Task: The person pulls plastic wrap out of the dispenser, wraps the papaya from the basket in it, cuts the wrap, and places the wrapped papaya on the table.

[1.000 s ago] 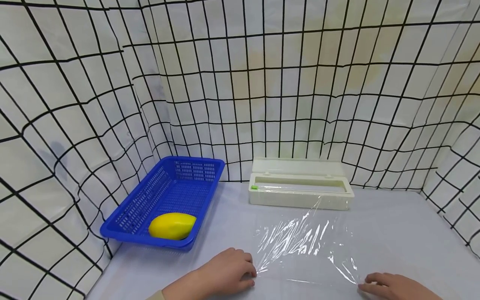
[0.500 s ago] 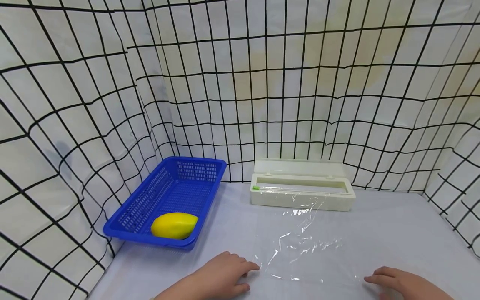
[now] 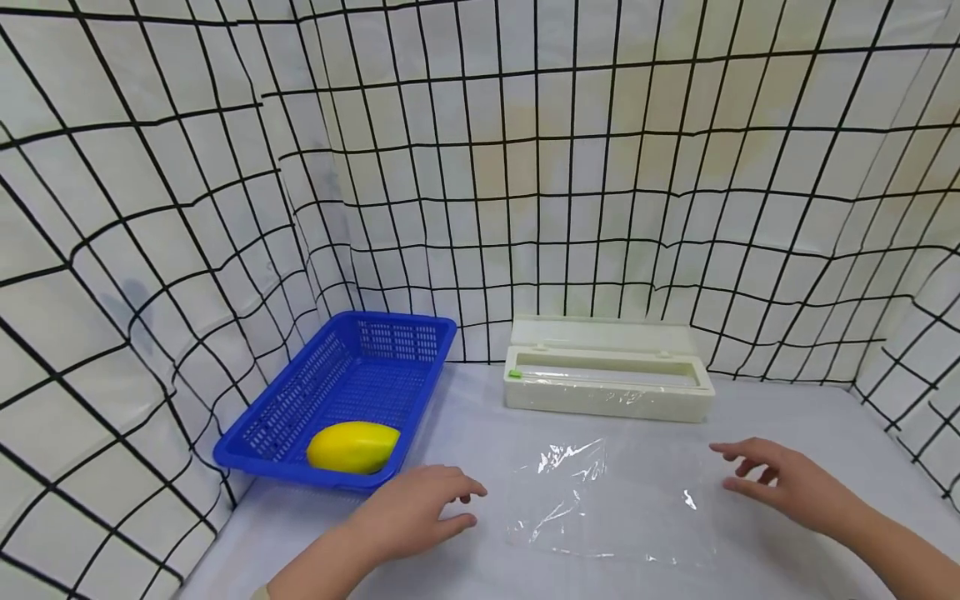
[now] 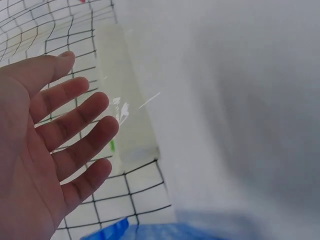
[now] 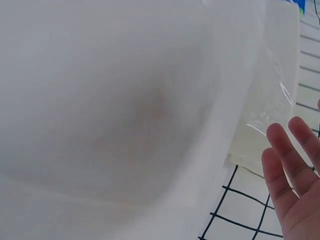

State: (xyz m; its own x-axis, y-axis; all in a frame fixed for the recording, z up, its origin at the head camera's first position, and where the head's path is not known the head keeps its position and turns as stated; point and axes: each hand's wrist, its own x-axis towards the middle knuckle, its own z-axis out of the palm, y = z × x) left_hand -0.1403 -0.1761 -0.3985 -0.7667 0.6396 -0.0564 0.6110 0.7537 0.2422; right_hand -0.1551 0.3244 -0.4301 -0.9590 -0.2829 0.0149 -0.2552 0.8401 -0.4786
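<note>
A sheet of clear cling film [image 3: 637,508] lies on the white table, stretching forward to an off-white dispenser box [image 3: 611,402] whose lid stands up at the back. My left hand [image 3: 416,512] hovers left of the film, fingers spread and holding nothing; its palm [image 4: 25,150] shows in the left wrist view. On the film's other side, my right hand [image 3: 787,487] is held up with loosely bent fingers and nothing in them. Only part of that hand's fingers [image 5: 290,175] shows in the right wrist view. A film roll [image 3: 600,375] sits inside the box.
A blue plastic basket [image 3: 258,462] stands at the left, with a yellow mango-like fruit [image 3: 352,447] in its near end. Black wire grid panels [image 3: 573,196] backed with white sheeting rise behind and at both sides. A green slider [image 3: 515,374] sits on the box's left end.
Both hands have let go of the film's near corners and moved apart from it, the right one rising forward. The film, stretched before, now lies slack on the table.
</note>
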